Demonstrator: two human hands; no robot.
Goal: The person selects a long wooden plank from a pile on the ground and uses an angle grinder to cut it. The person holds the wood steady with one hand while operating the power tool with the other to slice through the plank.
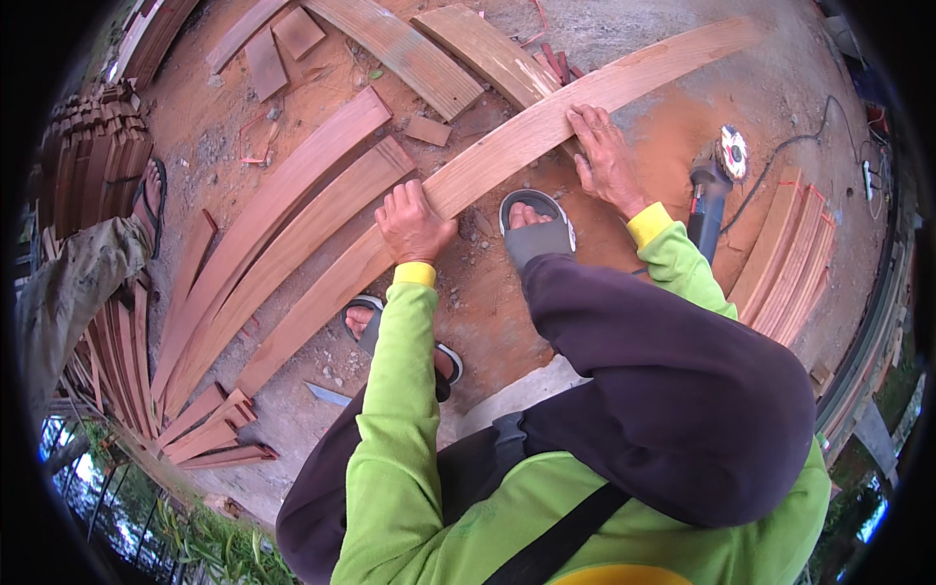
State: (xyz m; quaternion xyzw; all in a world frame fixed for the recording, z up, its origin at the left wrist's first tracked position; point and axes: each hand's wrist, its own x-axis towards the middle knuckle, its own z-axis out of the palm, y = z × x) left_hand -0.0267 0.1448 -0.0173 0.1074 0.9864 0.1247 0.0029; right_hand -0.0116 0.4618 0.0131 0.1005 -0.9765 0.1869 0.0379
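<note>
Gripping a long curved plank (507,146), the left hand (414,226) clenches its near part — the right hand (606,156) presses flat farther along, a grinder (712,185) lying just right.

A single head-worn fisheye view looks steeply down from close above — over the person's own green sleeves and knee to a curved plank (507,151) and dirt ground (673,136) — edges bending at the rim.

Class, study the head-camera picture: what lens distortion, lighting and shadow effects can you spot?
Head view: fisheye bending curves the long plank under both hands, left hand and right hand; black vignette rings the rim; soft, even daylight, only faint shadows on the ground; no glare; centre sharp.
</note>
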